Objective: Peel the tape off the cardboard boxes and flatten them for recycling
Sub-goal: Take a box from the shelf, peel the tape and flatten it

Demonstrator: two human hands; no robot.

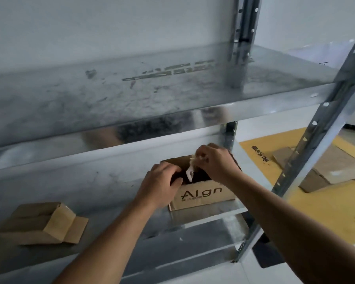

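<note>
Right hand [215,160] pinches the tape [190,174] just above the open box [203,194] on the shelf [90,185], the strip dangling down towards the left hand [162,183], which grips the box's left rim.

Left hand [158,184], right hand [217,162]: bare; forearms bare (to frame edge).

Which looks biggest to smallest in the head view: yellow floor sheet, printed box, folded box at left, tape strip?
1. yellow floor sheet
2. printed box and folded box: look alike; the printed one is partly covered, so unranked
3. tape strip
</note>
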